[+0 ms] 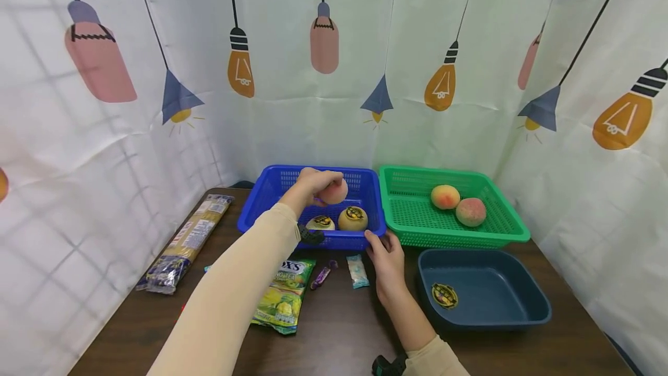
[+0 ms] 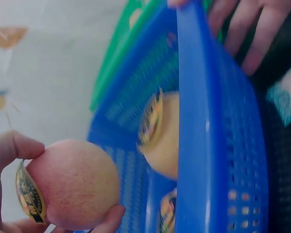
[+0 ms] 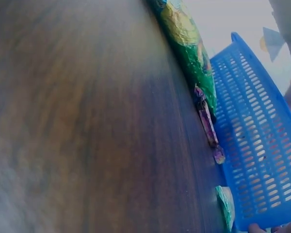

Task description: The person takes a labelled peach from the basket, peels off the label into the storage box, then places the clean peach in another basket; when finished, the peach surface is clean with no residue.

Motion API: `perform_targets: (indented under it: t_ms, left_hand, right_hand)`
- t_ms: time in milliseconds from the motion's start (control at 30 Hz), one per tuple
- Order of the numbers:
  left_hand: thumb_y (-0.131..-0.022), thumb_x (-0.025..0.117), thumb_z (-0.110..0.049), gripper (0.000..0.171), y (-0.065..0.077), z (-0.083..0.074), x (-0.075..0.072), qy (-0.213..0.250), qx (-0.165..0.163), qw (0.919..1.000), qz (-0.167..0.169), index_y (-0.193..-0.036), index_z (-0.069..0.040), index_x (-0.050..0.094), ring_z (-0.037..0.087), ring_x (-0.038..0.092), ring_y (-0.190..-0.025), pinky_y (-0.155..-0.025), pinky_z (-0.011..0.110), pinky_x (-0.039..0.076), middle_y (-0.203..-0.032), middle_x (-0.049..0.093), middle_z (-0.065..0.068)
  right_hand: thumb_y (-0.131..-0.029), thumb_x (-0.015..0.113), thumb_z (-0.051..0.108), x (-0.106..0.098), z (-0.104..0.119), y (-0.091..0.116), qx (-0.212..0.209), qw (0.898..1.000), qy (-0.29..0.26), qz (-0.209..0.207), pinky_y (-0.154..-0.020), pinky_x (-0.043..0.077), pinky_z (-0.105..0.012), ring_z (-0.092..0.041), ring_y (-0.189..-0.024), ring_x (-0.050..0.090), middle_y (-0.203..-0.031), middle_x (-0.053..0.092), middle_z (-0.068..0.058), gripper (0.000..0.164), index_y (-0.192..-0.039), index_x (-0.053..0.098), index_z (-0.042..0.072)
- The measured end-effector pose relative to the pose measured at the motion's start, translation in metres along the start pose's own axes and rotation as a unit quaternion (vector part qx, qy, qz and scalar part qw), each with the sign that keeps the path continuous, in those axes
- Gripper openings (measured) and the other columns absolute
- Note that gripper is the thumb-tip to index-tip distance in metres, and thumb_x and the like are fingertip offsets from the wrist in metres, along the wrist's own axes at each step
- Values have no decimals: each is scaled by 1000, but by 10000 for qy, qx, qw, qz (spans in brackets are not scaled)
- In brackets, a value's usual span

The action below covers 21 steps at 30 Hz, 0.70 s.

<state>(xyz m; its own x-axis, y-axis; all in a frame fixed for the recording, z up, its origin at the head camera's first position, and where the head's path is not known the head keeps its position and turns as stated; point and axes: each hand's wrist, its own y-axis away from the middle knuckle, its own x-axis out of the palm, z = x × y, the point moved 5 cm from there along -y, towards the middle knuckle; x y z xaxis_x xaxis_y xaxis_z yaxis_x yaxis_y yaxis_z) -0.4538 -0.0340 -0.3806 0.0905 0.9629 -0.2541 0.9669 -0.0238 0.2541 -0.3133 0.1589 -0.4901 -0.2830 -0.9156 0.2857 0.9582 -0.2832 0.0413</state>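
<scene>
My left hand [image 1: 313, 185] grips a pinkish peach [image 1: 334, 191] above the blue basket [image 1: 312, 241]. A black-and-gold label [image 2: 30, 194] shows on the peach's side in the left wrist view. Inside the basket lie two pale yellow round fruits; the right one [image 1: 351, 223] and the left one [image 1: 316, 225] both bear similar labels. My right hand [image 1: 388, 266] holds the basket's front right corner, thumb at the rim and fingers outside. In the right wrist view only its fingertips [image 3: 256, 228] show, at the lower edge.
A green basket [image 1: 454, 238] with two peaches [image 1: 445, 196] stands at the right. Before it is a dark blue tray [image 1: 490, 325] holding a loose label [image 1: 445, 295]. Nearer lie a green candy bag [image 1: 282, 300], purple-wrapped candy [image 1: 320, 277] and pale-blue-wrapped candy [image 1: 357, 271]. A long package [image 1: 190, 239] lies left.
</scene>
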Motion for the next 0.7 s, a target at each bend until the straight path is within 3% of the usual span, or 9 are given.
perform_targets:
  t_ms: [167, 367, 700]
  left_hand:
    - [-96, 83, -36, 59, 27, -13, 4, 603, 558, 9964, 216, -146, -7, 69, 37, 66, -133, -102, 59, 64, -151, 61, 17]
    - [-99, 81, -32, 57, 76, -25, 8, 1054, 1159, 9859, 582, -151, -12, 67, 37, 64, -138, -103, 56, 64, -154, 59, 15]
    - [-99, 77, -24, 51, 153, -29, 18, 902, 1948, 9700, 1141, -150, -22, 68, 33, 65, -131, -100, 47, 65, -152, 63, 9]
  right_hand:
    - [-105, 76, 24, -2, 0, -1, -33, 10000, 46, -28, -127, 44, -60, -40, -151, 55, -162, 55, -26, 63, -158, 52, 1]
    - [-105, 76, 27, 0, 1, -1, -72, 9999, 91, -25, -127, 44, -61, -41, -152, 54, -162, 54, -26, 64, -158, 52, 1]
    - [-105, 77, 28, -2, 0, 1, -63, 9999, 71, 47, -127, 46, -55, -35, -152, 55, -161, 57, -20, 60, -156, 55, 5]
